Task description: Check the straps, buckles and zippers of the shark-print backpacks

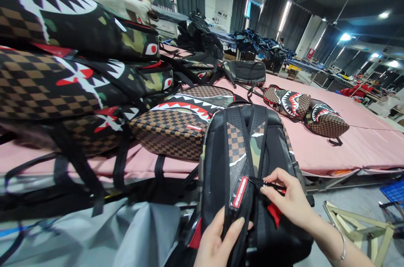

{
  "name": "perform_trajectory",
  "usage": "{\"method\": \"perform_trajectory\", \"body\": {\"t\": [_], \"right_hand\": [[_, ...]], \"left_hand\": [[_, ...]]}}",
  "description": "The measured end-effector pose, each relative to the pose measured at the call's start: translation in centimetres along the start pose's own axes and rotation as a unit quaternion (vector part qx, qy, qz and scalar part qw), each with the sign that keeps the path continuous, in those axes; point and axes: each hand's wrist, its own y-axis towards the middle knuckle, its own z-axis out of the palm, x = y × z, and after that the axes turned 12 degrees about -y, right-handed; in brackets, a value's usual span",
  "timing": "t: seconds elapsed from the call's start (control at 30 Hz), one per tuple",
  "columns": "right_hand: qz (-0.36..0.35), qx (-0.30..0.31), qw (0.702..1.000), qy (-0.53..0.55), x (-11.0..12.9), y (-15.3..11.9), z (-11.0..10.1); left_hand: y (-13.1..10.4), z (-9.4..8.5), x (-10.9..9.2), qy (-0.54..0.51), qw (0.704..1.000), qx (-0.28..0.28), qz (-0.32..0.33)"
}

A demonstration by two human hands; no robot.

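A black backpack (pixel 277 140) stands in front of me with its back panel and shoulder straps facing me. Checkered and camouflage patches show between the straps. My left hand (pixel 222 235) is closed around a black strap (pixel 244 216) low on the bag, just below a red label (pixel 240 192) with white lettering. To its right, my right hand (pixel 285 195) pinches a thin black piece (pixel 268 183) between thumb and fingers. Below those fingers hangs a bit of red material (pixel 274 214).
Shark-mouth backpacks (pixel 63 77) are stacked at the left, with another (pixel 176 124) behind mine. Two small bags (pixel 326 117) lie on the pink table (pixel 362 145). Grey sheeting (pixel 135 233) is at lower left, a cream metal frame (pixel 360 225) at lower right.
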Motion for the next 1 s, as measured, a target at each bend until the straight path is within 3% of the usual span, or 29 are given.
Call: {"method": "perform_trajectory", "body": {"t": [0.43,0.73,1.0], "right_hand": [[-0.046,-0.01,0.999,-0.011,-0.3,0.5,0.2],[-0.018,0.029,0.999,0.001,0.0,0.5,-0.8],[-0.062,0.025,0.997,-0.028,0.9,1.3,-0.8]], "left_hand": [[-0.3,0.1,0.0,0.005,1.0,0.006,0.002],[-0.3,-0.2,-0.2,0.033,0.999,0.014,0.013],[-0.4,-0.3,0.1,0.022,0.999,0.024,0.002]]}}
